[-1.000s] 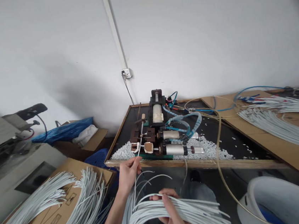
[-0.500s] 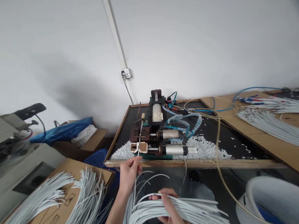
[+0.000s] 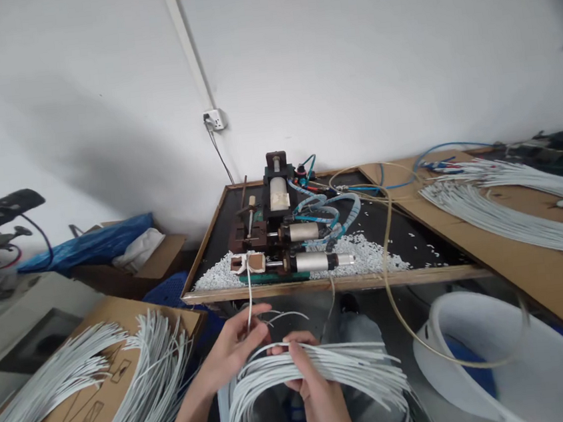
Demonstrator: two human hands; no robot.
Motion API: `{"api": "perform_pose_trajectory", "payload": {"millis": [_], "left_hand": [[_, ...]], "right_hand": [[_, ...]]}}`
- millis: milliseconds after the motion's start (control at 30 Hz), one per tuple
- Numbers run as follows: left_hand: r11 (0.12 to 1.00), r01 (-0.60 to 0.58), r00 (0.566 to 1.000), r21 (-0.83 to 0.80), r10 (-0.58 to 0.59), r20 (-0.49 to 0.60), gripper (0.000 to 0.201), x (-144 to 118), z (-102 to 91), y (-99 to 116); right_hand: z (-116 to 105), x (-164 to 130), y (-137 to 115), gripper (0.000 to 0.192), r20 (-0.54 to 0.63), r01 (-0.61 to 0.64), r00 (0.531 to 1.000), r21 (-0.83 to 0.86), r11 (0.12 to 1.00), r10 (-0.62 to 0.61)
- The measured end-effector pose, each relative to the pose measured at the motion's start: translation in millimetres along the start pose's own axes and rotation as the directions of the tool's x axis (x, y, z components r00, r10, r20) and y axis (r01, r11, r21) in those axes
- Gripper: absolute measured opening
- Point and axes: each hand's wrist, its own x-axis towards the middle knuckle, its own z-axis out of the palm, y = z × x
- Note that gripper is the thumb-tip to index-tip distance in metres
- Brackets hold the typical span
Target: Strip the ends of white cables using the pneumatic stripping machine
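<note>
My right hand (image 3: 312, 382) is closed around a bundle of white wires (image 3: 249, 385), its thumb lying on top; the wires curve down to the left and their ends fan out to the right. Just left of the bundle, my left hand (image 3: 235, 347) has its thumb and index finger apart. A single white wire (image 3: 250, 298) passes across the left fingers and runs up to the padded clamp (image 3: 248, 263) of a pneumatic machine (image 3: 311, 261). Another loose wire (image 3: 292, 314) arcs out beyond the left fingertips.
White offcuts (image 3: 366, 252) litter the wood-edged black tray (image 3: 433, 272) under the machine. More white wires lie on cardboard at left (image 3: 144, 386) and right (image 3: 484, 223). A white bucket (image 3: 427, 350) stands at lower right, with a yellowish hose (image 3: 388, 280) hanging across it.
My left hand has come down from the clamp to beside the bundle, its pinch loosened. The single wire still reaches the clamp. The view has shifted slightly; my right hand keeps its hold.
</note>
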Motion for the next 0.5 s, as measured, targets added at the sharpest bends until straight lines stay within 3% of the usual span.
{"api": "perform_pose_trajectory", "payload": {"millis": [67,233,300,400,500], "left_hand": [[1.000,0.007,0.998,0.020,-0.009,0.065,0.039,-11,-2.5,3],[0.999,-0.033,0.993,0.038,0.028,0.113,0.025,-19,-7.3,6],[0.997,-0.057,0.994,0.057,0.051,0.096,0.026,-16,-7.4,5],[0.986,-0.087,0.996,0.144,0.091,-0.019,0.027,-6,-6.6,-1],[0.963,-0.106,0.994,0.247,0.097,0.046,0.027,8,-4.9,-14]], "right_hand": [[1,-3,-1,0.025,-0.004,-0.008,1.000,-0.047,0.999,0.008],[4,-9,-3,0.033,-0.002,-0.011,1.000,-0.071,0.997,0.011],[5,-9,0,0.036,-0.017,-0.010,1.000,-0.047,0.999,0.009],[5,-6,11,0.046,-0.010,0.004,1.000,-0.040,0.999,-0.004],[3,-1,23,0.049,0.015,0.043,0.999,-0.066,0.997,-0.042]]}}
